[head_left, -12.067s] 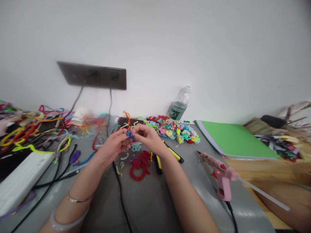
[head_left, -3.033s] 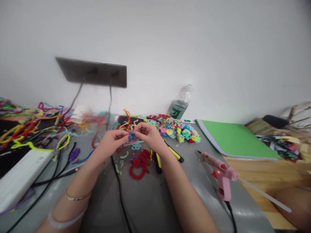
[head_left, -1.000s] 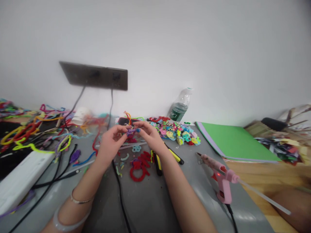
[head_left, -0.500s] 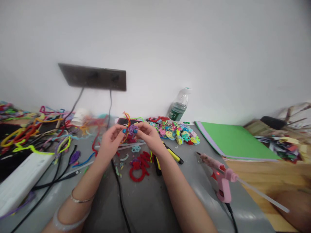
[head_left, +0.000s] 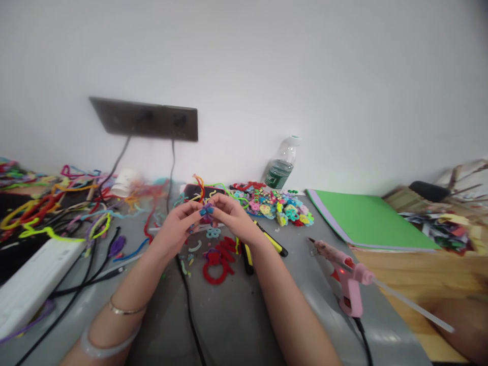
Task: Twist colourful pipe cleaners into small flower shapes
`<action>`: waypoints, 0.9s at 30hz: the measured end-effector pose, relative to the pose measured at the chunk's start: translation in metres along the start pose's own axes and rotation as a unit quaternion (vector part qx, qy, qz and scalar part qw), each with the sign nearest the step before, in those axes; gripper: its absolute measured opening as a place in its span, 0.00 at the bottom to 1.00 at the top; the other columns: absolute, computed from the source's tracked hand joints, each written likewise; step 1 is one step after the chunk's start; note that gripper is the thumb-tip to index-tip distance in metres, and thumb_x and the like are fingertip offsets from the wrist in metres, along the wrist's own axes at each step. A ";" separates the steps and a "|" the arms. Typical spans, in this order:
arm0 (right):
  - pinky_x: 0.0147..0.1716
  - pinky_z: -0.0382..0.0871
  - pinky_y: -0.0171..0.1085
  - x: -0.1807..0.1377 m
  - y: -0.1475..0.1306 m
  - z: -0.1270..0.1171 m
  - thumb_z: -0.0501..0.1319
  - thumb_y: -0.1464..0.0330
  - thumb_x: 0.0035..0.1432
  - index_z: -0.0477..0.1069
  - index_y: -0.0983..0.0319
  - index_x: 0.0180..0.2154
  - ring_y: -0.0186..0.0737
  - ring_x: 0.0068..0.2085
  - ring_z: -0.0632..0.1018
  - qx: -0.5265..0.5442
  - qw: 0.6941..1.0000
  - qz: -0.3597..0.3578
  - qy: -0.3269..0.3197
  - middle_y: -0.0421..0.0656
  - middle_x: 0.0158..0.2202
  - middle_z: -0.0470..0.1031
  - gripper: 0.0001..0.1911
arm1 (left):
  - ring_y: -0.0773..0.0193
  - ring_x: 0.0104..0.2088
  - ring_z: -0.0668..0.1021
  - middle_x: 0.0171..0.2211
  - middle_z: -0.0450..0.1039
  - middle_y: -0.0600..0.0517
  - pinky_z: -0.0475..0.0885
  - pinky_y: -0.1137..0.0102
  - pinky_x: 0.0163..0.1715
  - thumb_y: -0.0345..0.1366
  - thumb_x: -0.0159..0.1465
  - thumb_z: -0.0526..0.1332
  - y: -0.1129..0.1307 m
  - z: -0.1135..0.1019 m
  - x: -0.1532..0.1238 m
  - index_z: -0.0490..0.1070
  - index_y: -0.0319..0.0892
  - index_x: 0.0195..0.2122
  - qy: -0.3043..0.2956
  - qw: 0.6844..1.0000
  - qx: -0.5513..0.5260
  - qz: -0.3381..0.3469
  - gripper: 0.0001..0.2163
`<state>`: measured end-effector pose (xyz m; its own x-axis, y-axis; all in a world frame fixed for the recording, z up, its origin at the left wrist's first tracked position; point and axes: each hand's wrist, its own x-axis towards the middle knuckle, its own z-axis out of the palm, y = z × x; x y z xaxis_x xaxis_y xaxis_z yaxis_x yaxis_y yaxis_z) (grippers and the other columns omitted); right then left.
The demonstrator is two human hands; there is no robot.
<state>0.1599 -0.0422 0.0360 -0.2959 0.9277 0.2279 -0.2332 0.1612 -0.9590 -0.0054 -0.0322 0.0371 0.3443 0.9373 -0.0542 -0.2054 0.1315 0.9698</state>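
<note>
Between my fingertips is a small purple pipe-cleaner flower (head_left: 208, 209), partly hidden by both thumbs. My left hand (head_left: 182, 221) pinches it from the left, and my right hand (head_left: 232, 214) pinches it from the right. Both hands hover above the grey table. Below them lie a red pipe-cleaner ring (head_left: 214, 269) with zigzag red pieces, and a light-blue pipe-cleaner flower (head_left: 213, 232). Yellow-and-black cutters (head_left: 272, 241) lie partly behind my right wrist. Just beyond my fingers is an orange bent pipe cleaner (head_left: 199, 187).
A pink glue gun (head_left: 345, 279) with its red light lit lies at right, trailing a cord. Colourful flowers (head_left: 282, 207) are heaped by a water bottle (head_left: 281, 165). Green sheets (head_left: 371, 218) lie at right. A white power strip (head_left: 40, 284), cables and loose pipe cleaners crowd the left.
My fingertips have drawn closer together around the purple flower, and it is now more covered. My left hand has moved slightly right and down. The objects on the table have stayed put.
</note>
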 end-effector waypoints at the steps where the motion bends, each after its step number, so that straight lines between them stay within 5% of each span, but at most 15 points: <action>1: 0.25 0.67 0.29 -0.001 -0.002 -0.001 0.66 0.57 0.58 0.65 0.61 0.35 0.29 0.26 0.68 0.003 1.000 0.006 -0.016 0.36 0.29 0.67 0.16 | 0.74 0.19 0.59 0.18 0.59 0.60 0.56 0.77 0.19 0.45 0.50 0.73 0.001 0.001 -0.001 0.74 0.39 0.31 -0.013 1.000 -0.013 -0.017 0.15; 10: 0.26 0.67 0.29 -0.009 -0.016 -0.007 0.62 0.61 0.62 0.68 0.62 0.39 0.29 0.28 0.68 -0.026 0.996 0.018 -0.079 0.38 0.32 0.68 0.11 | 0.77 0.17 0.54 0.16 0.54 0.62 0.49 0.76 0.17 0.46 0.48 0.74 0.009 -0.001 -0.006 0.72 0.37 0.27 -0.088 0.992 -0.002 -0.089 0.18; 22: 0.25 0.66 0.28 -0.010 -0.014 0.004 0.67 0.59 0.57 0.64 0.60 0.34 0.29 0.27 0.65 0.131 0.990 0.008 -0.049 0.36 0.30 0.64 0.16 | 0.75 0.18 0.50 0.17 0.49 0.63 0.53 0.78 0.18 0.39 0.53 0.73 0.013 0.009 -0.012 0.72 0.39 0.27 -0.111 0.980 -0.148 -0.070 0.12; 27: 0.25 0.65 0.28 -0.009 -0.013 -0.001 0.67 0.60 0.57 0.67 0.62 0.35 0.28 0.26 0.66 0.079 0.995 0.012 -0.063 0.36 0.29 0.66 0.14 | 0.75 0.18 0.53 0.17 0.52 0.61 0.52 0.76 0.19 0.41 0.53 0.72 0.014 0.002 -0.012 0.71 0.38 0.27 -0.126 0.985 -0.081 -0.082 0.13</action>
<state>0.1666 -0.0524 0.0462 -0.4140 0.8798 0.2335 -0.3642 0.0750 -0.9283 -0.0105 -0.0424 0.0515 0.5969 0.7924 -0.1260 -0.2656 0.3433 0.9009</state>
